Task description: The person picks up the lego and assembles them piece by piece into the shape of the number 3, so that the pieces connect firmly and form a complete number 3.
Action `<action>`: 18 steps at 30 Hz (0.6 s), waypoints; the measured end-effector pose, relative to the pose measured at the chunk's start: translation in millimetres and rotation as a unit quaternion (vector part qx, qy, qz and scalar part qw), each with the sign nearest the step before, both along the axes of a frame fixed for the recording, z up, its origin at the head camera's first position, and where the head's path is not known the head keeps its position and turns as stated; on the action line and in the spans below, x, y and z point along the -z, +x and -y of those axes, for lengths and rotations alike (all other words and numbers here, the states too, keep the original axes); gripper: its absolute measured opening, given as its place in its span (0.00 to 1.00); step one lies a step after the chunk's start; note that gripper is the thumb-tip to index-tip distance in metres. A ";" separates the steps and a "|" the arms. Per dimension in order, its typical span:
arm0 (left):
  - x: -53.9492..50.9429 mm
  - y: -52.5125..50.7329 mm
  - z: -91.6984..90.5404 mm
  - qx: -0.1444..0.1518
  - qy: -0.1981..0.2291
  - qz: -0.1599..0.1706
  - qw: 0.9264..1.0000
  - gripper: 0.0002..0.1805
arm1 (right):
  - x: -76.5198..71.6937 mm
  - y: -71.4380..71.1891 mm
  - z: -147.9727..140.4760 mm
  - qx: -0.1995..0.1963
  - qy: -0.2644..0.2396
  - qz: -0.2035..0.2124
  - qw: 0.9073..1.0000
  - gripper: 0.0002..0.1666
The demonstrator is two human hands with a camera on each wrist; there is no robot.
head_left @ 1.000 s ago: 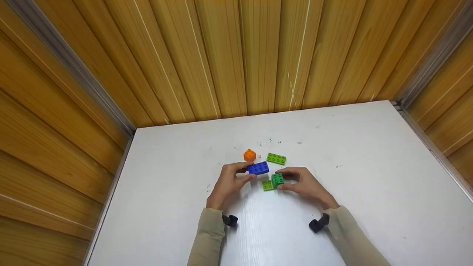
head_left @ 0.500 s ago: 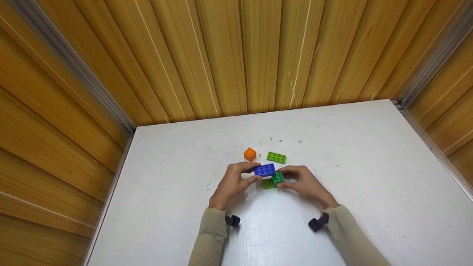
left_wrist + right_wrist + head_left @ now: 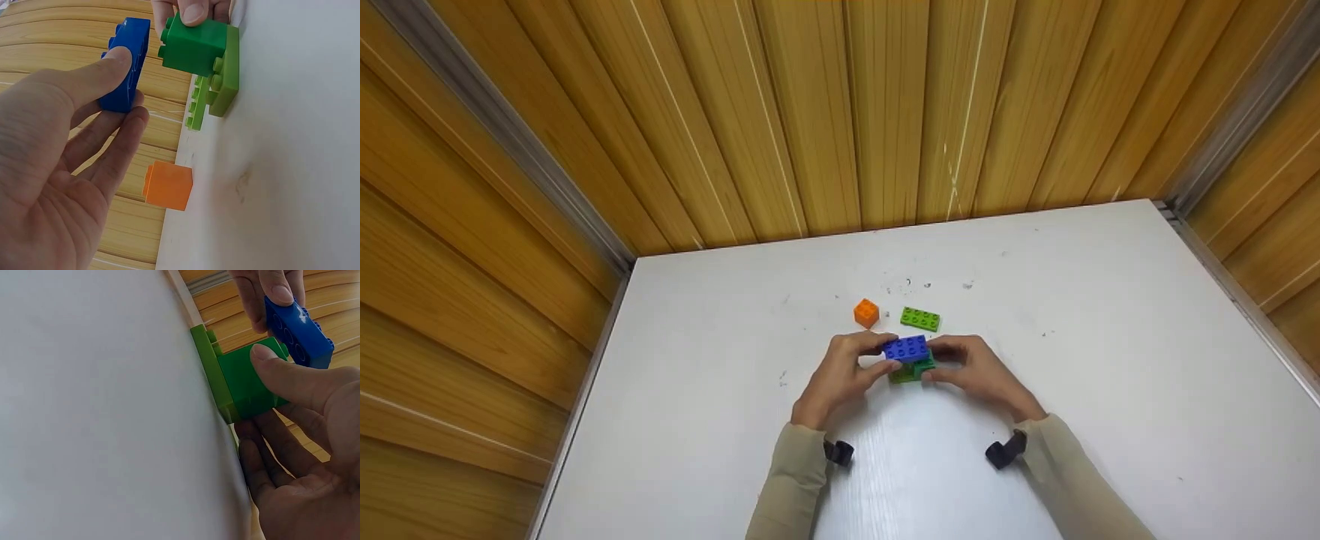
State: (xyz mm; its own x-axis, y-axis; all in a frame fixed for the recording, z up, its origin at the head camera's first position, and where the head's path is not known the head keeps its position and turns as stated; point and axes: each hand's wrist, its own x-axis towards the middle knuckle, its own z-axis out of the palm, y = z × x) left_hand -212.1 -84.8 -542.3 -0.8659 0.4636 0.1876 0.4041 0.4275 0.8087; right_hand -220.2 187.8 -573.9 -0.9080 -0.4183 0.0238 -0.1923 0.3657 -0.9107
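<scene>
My left hand (image 3: 838, 373) (image 3: 62, 163) pinches a blue eight-stud brick (image 3: 906, 349) (image 3: 121, 79) (image 3: 298, 332) between thumb and fingers, tilted above a dark green block. The right hand (image 3: 979, 375) (image 3: 315, 416) grips that dark green block (image 3: 194, 44) (image 3: 253, 379) by its sides. It sits on one end of a light green plate (image 3: 227, 79) (image 3: 211, 371), whose other studs stay bare and which lies on the table. In the wrist views a gap shows between most of the blue brick and the green block.
Behind the hands on the white table (image 3: 720, 322) stand an orange block (image 3: 866, 313) (image 3: 169, 185) and, to its right, a light green eight-stud brick (image 3: 920, 319) (image 3: 196, 104). Wood-patterned panels (image 3: 885, 112) rise along the table's back edge.
The left hand has carried the blue brick rightward, from beside the dark green block to over it. My right hand has stayed nearly still on the green block.
</scene>
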 end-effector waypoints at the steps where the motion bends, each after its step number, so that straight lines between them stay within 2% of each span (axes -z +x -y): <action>1: 0.7 -0.2 -0.4 0.003 0.001 -0.004 1.000 0.24 | 0.0 -0.1 0.2 0.000 0.000 -0.001 1.000 0.27; 4: 2.0 -0.9 -1.7 0.008 -0.002 -0.014 1.000 0.24 | 0.2 -0.3 1.4 -0.002 -0.008 0.000 1.000 0.26; 18: 2.6 -0.7 -5.9 0.018 -0.024 -0.020 0.999 0.24 | 0.8 0.7 3.5 0.000 0.001 -0.010 1.000 0.26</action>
State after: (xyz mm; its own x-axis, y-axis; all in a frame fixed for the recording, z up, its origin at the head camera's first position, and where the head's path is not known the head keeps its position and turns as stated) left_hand -212.8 -78.9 -544.9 -0.8411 0.5032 0.1983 0.4510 0.4499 0.7708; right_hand -219.5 184.3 -574.7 -0.9071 -0.4189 0.0416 -0.2115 0.3680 -0.9055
